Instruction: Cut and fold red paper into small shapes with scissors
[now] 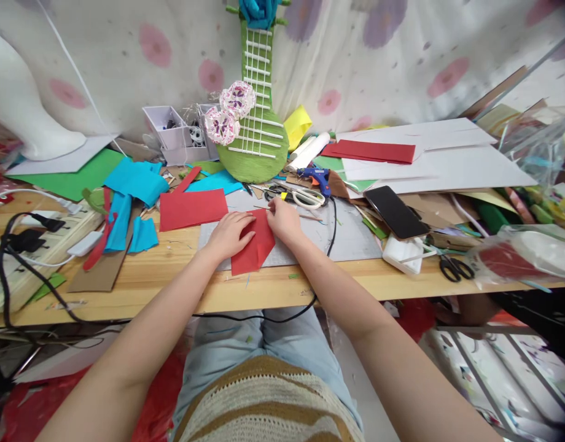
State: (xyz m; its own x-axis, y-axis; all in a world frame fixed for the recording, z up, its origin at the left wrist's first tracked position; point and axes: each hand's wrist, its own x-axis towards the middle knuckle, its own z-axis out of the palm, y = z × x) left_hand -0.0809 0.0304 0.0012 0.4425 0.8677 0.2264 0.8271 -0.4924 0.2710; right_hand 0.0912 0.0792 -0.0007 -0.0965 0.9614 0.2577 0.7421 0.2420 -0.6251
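Note:
A red paper-like sheet (259, 245) with a folded lower right corner lies on the grey cutting mat (347, 236). My left hand (231, 234) rests on its left side, palm down with fingers stretched out. At its upper right edge, the closed fingers of my right hand (283, 218) pinch the sheet; the fingertips are partly hidden. A thin brown stick (311, 217) shows on both sides of my right hand. Just beyond lie white-handled scissors (309, 197) and a blue glue gun (317, 179). Another red piece (193, 209) is left of my left hand.
A green guitar-shaped piece (255, 162) stands at the back. Blue scraps (136, 181) and a power strip (47, 252) are at left. To the right are a phone (396, 212), white boards (467, 159) and black scissors (455, 268). A black cord (334, 227) crosses the mat.

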